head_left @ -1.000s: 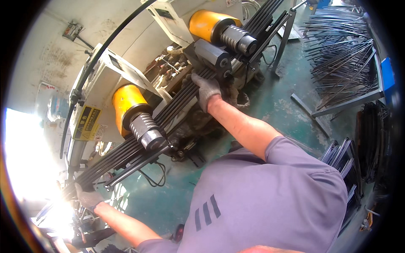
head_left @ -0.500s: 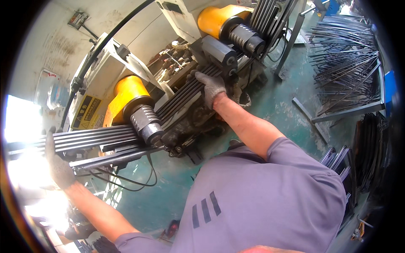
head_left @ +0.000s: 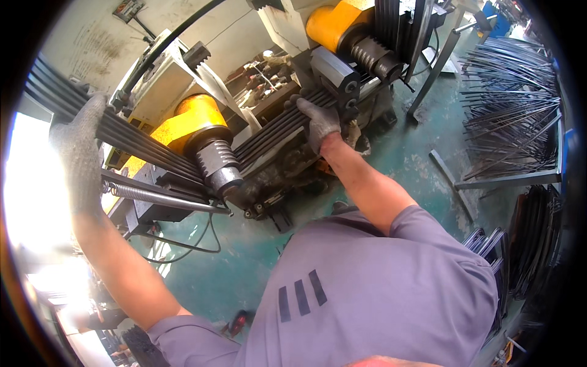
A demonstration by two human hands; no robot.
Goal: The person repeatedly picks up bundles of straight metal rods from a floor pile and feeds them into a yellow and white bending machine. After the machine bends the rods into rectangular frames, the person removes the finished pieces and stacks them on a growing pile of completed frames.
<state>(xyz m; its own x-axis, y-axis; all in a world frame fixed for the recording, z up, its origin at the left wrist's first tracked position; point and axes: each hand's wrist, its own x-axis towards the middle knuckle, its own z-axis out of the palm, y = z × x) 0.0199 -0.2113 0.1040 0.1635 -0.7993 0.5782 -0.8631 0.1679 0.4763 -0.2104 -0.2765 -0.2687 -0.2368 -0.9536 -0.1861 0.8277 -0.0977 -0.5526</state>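
Note:
A row of several dark metal rods (head_left: 160, 150) runs through a bending machine and is bent at the machine's left yellow head (head_left: 199, 113). The rods' left part slants up toward the upper left. My left hand (head_left: 81, 144), in a grey knit glove, grips that raised part; strong glare washes out its outer edge. My right hand (head_left: 321, 122), gloved alike, holds the straight middle part, its fingers laid over the rods just left of a grey steel block (head_left: 333, 73). A ribbed steel roller (head_left: 219, 160) sits at the bend.
Below the bend are a coil spring (head_left: 143, 193) and black cables (head_left: 183, 248). A second yellow head (head_left: 333, 27) stands at the upper right, with rods rising beside it. On the green floor to the right, a metal rack (head_left: 510, 178) holds a heap of thin rods (head_left: 510, 92).
The rods' left part has swung from nearly level to slanting steeply up. My left hand has risen with it. My right hand stays on the middle part; the whole view has shifted slightly.

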